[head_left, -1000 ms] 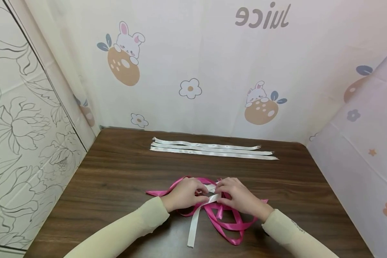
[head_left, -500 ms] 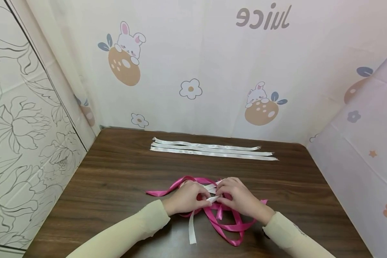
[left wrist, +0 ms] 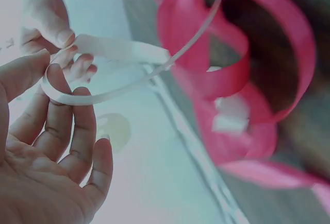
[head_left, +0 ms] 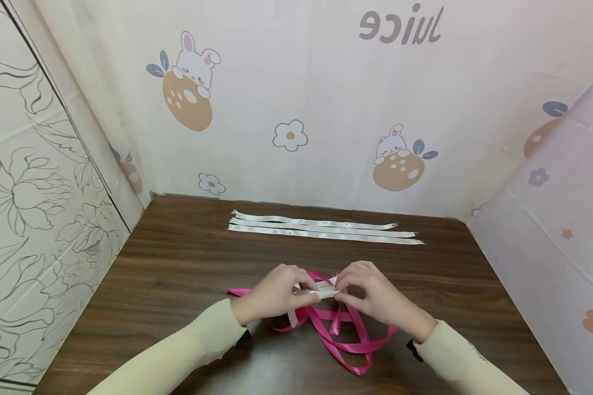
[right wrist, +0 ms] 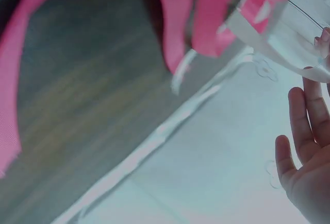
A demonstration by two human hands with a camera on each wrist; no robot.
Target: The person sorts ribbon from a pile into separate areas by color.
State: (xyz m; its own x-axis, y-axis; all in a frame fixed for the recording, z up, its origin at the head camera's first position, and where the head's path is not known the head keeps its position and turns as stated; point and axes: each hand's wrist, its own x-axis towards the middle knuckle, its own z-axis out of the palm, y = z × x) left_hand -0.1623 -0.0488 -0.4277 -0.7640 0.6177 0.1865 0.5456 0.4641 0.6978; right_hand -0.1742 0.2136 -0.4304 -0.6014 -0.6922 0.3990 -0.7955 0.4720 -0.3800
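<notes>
In the head view, my left hand (head_left: 283,292) pinches a white satin ribbon (head_left: 328,294) between thumb and fingers. Close by on the right, my right hand (head_left: 378,293) pinches the same strip, so a short length spans the two hands. The left wrist view shows this white ribbon (left wrist: 124,50) looping past the left fingertips, its loose tail curving back over a bright pink ribbon (left wrist: 307,49). Beneath both hands, the pink ribbon (head_left: 361,347) lies in tangled loops. More white ribbon passes among the pink loops; how they are joined is hidden.
Three white ribbon strips (head_left: 321,232) lie side by side near the back of the dark wooden table (head_left: 178,252). A printed curtain (head_left: 296,82) rises behind the table, and a flower-patterned panel (head_left: 24,192) stands at left.
Both hands have moved slightly away from the near edge, lifting the white ribbon. Its tail, which lay towards the near edge, is drawn up and mostly behind the left hand.
</notes>
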